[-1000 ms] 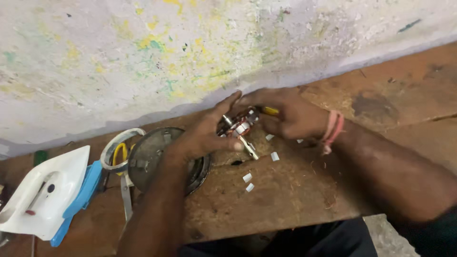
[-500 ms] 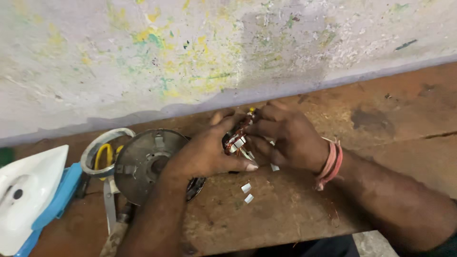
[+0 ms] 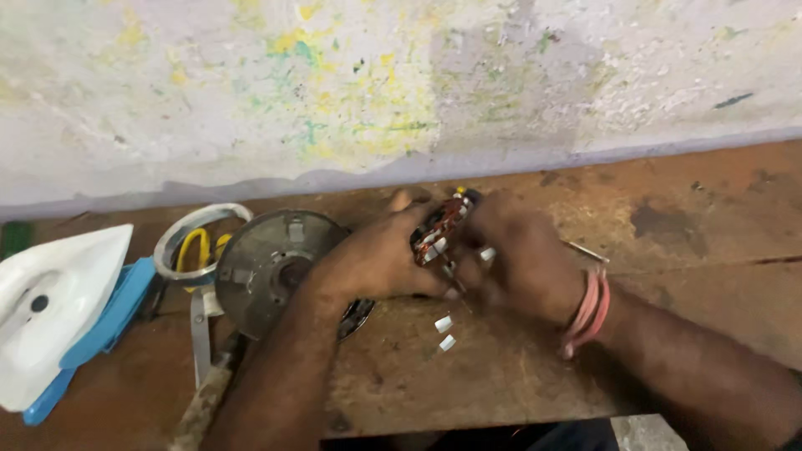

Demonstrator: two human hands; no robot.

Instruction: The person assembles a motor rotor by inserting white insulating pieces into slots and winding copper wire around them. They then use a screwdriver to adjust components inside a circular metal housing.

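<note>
A small coil (image 3: 436, 234) of copper windings is pinched between the fingers of the left hand (image 3: 376, 263) and right hand (image 3: 518, 267), just above the table (image 3: 685, 250). It is judged light, stiff but fragile; the core, not the wires, is best gripped. A metal disc (image 3: 271, 267) lies just beside it.

Iron (image 3: 50, 301) left of round plate (image 3: 271, 271)

You hold a small motor winding (image 3: 436, 232) between both hands, raised just above the wooden bench. Its copper-red coils are wrapped around a pale core with white strips showing, and it sits tilted, its upper end toward the wall.
</note>
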